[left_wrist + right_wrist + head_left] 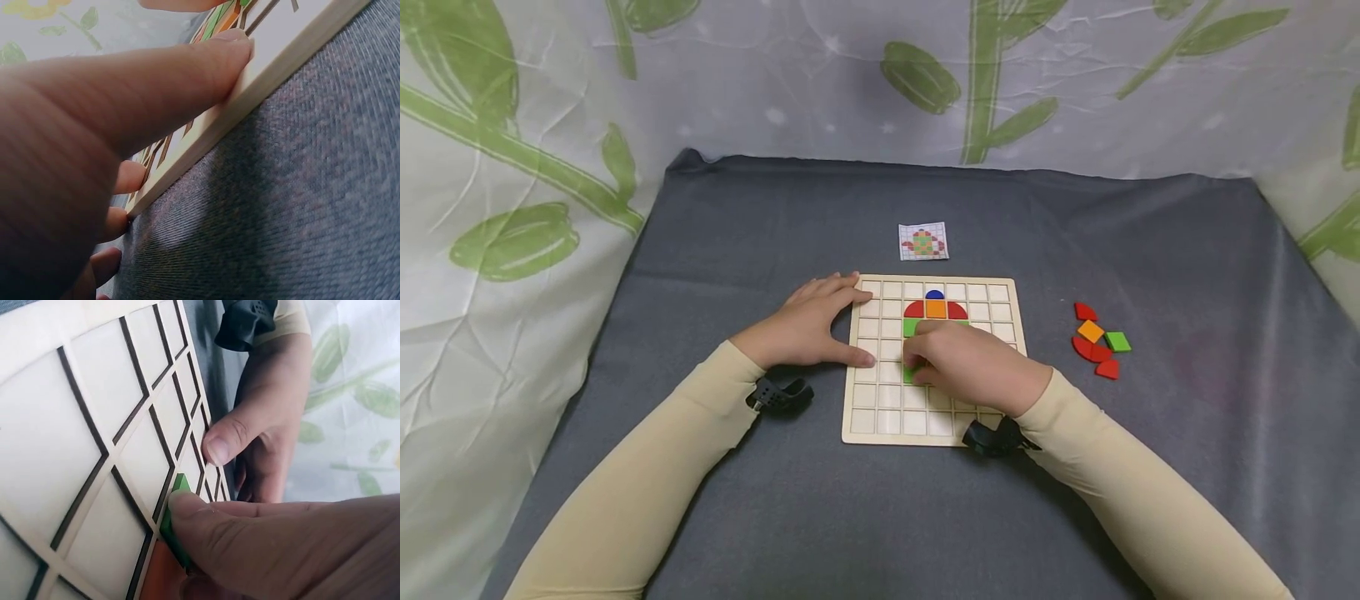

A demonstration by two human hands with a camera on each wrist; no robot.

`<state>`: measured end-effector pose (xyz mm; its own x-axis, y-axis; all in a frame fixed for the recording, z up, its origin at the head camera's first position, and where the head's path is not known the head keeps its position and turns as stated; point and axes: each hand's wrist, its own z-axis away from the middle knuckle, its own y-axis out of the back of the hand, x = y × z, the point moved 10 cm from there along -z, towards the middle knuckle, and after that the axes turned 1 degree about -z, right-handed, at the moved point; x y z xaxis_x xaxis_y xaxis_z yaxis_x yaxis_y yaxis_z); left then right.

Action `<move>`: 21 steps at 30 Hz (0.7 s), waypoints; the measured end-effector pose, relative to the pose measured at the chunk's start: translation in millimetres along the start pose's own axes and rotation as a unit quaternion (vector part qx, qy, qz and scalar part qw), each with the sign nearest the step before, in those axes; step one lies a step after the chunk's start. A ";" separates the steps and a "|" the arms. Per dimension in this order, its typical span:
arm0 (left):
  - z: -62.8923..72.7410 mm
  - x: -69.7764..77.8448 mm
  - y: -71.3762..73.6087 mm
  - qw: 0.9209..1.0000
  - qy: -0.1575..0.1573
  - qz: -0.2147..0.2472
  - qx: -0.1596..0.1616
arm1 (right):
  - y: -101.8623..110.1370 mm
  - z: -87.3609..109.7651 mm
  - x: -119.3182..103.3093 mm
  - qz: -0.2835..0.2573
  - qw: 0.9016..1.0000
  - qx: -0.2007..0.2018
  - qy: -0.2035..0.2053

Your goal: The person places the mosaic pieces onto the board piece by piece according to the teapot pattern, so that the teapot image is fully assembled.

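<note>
A wooden grid board lies on the grey cloth. My left hand rests at its left edge, fingers spread and the thumb pressing on the rim. Over the board's middle, my right hand pinches a green tile, which sits tilted at a cell beside an orange tile. Further up the grid are a blue half-round tile, an orange square, red rounded tiles and a green tile. The right hand hides part of the pattern.
Right of the board lie several loose tiles: red curved pieces, an orange square and a green one. Behind the board is a small card printed with a coloured pattern. A leaf-patterned curtain hangs beyond the table.
</note>
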<state>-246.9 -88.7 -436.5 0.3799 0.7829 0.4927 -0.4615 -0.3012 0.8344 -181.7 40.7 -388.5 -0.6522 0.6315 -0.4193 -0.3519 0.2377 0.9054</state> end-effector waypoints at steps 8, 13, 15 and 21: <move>0.7 -0.8 1.5 1.000 0.001 -0.001 0.002 | 3.0 6.8 0.7 0.021 1.000 0.019 0.000; 1.7 -0.9 2.3 1.000 -0.002 -0.003 0.002 | 10.4 16.9 13.6 0.022 0.999 0.019 -0.024; 2.0 -0.2 2.4 1.000 -0.006 -0.002 0.002 | 16.8 23.4 25.3 0.016 0.999 0.022 -0.041; 0.2 -1.1 0.9 1.000 -0.002 0.001 0.001 | 39.4 50.7 66.7 0.001 0.996 0.029 -0.084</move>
<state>-247.5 -90.0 -436.3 0.3818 0.7802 0.4955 -0.4610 -0.3039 0.8337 -205.1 129.6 -377.3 -0.5306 0.7450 -0.4043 -0.3078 0.2751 0.9108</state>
